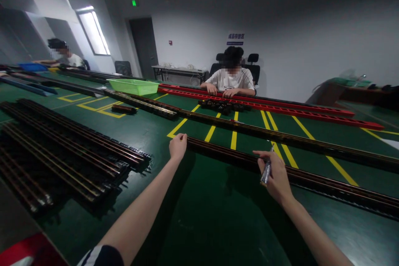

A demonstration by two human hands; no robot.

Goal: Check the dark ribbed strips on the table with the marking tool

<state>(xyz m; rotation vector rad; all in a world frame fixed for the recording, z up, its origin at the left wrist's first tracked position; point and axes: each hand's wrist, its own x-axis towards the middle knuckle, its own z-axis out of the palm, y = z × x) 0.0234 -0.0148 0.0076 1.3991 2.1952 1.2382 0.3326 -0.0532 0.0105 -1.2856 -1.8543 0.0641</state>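
Note:
My left hand (178, 146) is closed at the left end of a long dark rail (224, 151), thumb and fingers pinched together. The rail runs to the right across the green table, with thin reddish-brown lines along its length. Over its middle, my right hand (276, 176) holds a silver pen-shaped tool (267, 172), its narrow tip pointing up and away. The index finger of that hand stretches out above the rail; whether it touches is unclear. Beyond lies a second long dark rail (289, 138), roughly parallel to the first.
Several dark rails (77, 149) lie stacked at the left. A light-green bin (134, 86) stands farther back, near a short dark piece (124, 109). Across the table, a co-worker (232, 79) handles red rails (299, 112). Another person (70, 56) sits at the far left.

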